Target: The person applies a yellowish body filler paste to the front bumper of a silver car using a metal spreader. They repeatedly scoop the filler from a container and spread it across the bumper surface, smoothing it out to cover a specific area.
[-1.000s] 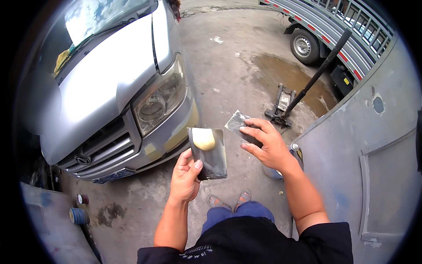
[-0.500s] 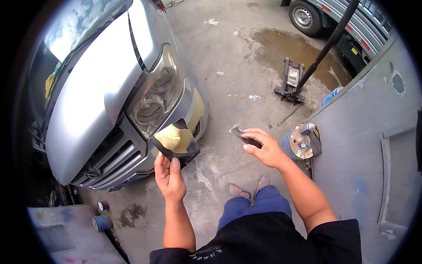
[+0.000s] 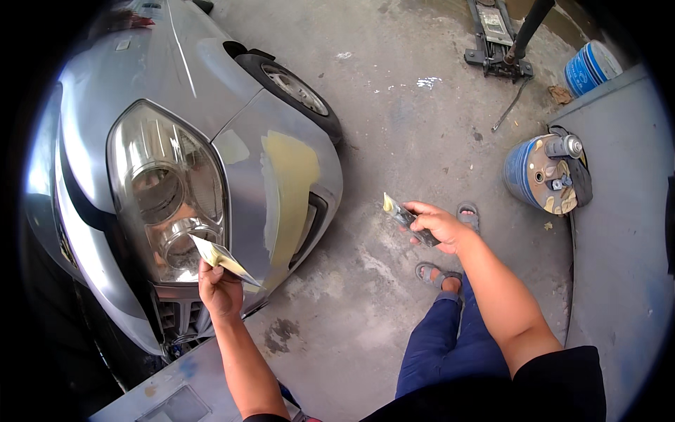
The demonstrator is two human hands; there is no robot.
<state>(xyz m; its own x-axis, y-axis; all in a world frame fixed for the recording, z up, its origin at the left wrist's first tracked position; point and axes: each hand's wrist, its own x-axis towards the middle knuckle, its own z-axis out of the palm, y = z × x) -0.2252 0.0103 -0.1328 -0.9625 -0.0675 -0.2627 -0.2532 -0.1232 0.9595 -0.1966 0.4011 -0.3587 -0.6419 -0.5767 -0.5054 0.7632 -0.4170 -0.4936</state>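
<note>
My left hand [image 3: 221, 294] grips a thin mixing board [image 3: 235, 264] carrying yellow body filler, held tilted in front of the silver car's headlight [image 3: 169, 193]. In my right hand [image 3: 439, 228] is a flat, dark putty spreader [image 3: 399, 212] with a dab of yellow filler on its tip. It is held over the concrete floor, apart from the car. On the car's bumper [image 3: 246, 165], a broad patch of yellow filler [image 3: 294, 179] lies between the headlight and a dark recess at the corner.
At right, a blue drum [image 3: 519, 172] bears a spray can [image 3: 564, 146] beside a grey panel [image 3: 626, 239]. Beyond are a blue-and-white bucket [image 3: 589, 70] and a floor jack [image 3: 494, 32]. The car's front wheel [image 3: 299, 88] is farther back. Another grey panel [image 3: 151, 387] lies lower left.
My view has turned and come closer to the headlight and bumper corner. The mixing board has tilted to nearly edge-on. The spreader's tip now shows yellow filler.
</note>
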